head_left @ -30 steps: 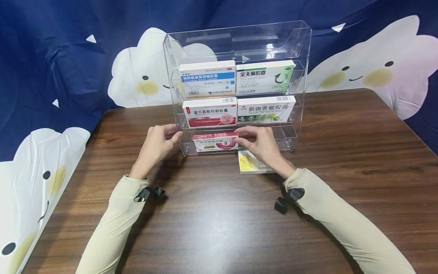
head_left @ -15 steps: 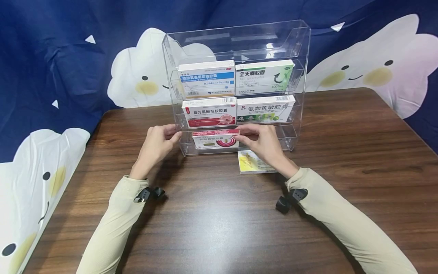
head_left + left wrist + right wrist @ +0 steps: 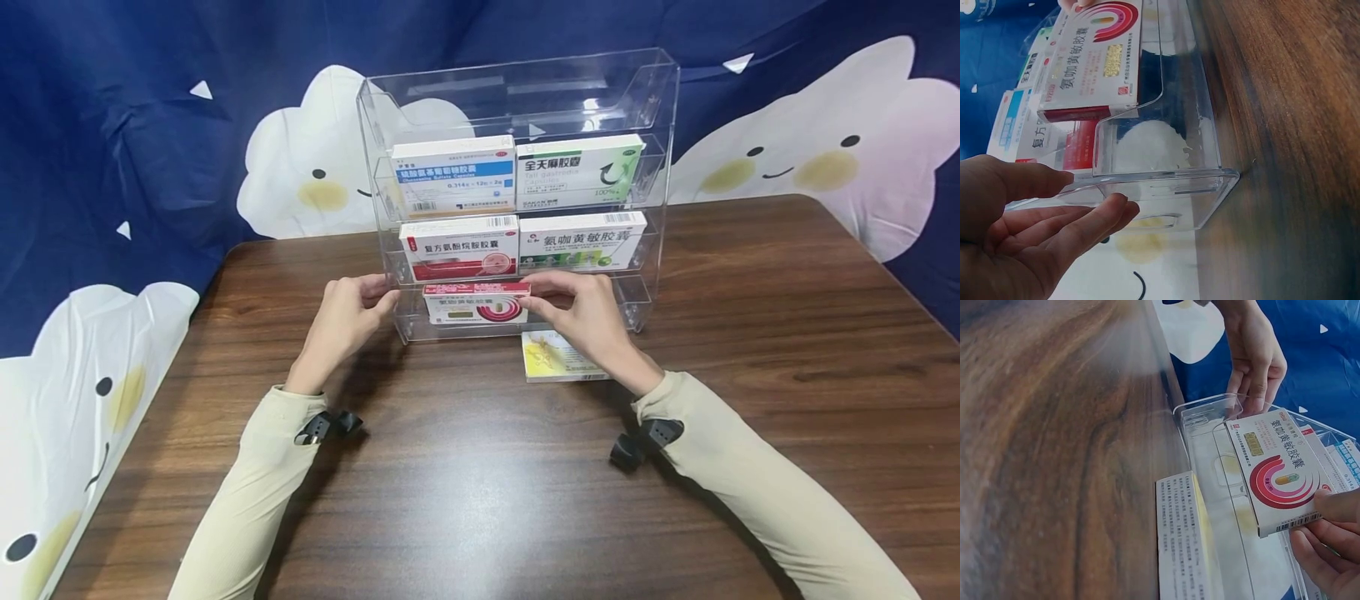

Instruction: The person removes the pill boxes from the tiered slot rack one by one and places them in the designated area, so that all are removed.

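A clear acrylic rack (image 3: pixel 517 86) stands upright on the table, holding medicine boxes in tiers. My left hand (image 3: pixel 347 323) pinches its left side panel, thumb on one face and fingers on the other, as the left wrist view shows. My right hand (image 3: pixel 588 317) grips the right end of a white medicine box (image 3: pixel 477 308) with red edges and a pink-red swirl. That box (image 3: pixel 1279 469) is at the bottom tier, tilted back, its lower edge above the tier's floor in the right wrist view. A yellow-and-white medicine box (image 3: pixel 558 360) lies on the table below my right hand, partly covered by it.
Above, the middle tier bears a red-and-white box (image 3: pixel 461 250) and a green-and-white box (image 3: pixel 581 244). A blue-and-white box (image 3: pixel 453 177) and another green-and-white box (image 3: pixel 579 175) fill the tier over it. A blue curtain (image 3: pixel 150 108) with cloud faces hangs behind the wooden table (image 3: pixel 465 467).
The swirl-marked medicine box has risen a little and shifted slightly right in my right hand. My left hand keeps its hold on the rack.
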Demonstrator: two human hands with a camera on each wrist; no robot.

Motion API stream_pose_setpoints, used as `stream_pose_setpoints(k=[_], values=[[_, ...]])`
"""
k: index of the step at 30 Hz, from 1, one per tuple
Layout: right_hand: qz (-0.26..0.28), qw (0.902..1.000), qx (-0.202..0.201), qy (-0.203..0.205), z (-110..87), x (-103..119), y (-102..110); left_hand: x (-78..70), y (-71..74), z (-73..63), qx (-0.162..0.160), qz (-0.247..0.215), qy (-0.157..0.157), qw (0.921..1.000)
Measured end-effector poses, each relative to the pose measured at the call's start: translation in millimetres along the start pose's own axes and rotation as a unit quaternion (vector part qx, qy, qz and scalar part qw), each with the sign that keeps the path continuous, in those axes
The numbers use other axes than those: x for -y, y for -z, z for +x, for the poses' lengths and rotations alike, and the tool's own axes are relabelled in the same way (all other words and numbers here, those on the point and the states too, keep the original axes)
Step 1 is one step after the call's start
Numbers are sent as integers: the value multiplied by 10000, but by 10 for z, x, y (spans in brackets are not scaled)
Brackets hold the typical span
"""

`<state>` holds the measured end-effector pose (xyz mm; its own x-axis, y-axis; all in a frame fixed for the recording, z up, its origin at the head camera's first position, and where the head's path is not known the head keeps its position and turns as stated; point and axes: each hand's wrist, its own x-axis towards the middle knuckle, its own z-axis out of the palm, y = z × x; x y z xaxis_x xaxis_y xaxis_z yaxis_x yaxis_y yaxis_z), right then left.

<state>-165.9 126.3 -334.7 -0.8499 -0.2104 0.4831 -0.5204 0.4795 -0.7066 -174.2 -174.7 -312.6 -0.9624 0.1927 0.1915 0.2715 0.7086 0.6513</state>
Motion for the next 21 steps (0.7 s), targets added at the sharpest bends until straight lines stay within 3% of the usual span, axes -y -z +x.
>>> stream_pose_setpoints(k=[9,21], values=[[-68,10000,-8,-11,-41,38,7,6,0,-4,-1,9,-1,10000],[-9,9994,338,-36,-133,48,-64,4,0,6,3,5,2,10000]])
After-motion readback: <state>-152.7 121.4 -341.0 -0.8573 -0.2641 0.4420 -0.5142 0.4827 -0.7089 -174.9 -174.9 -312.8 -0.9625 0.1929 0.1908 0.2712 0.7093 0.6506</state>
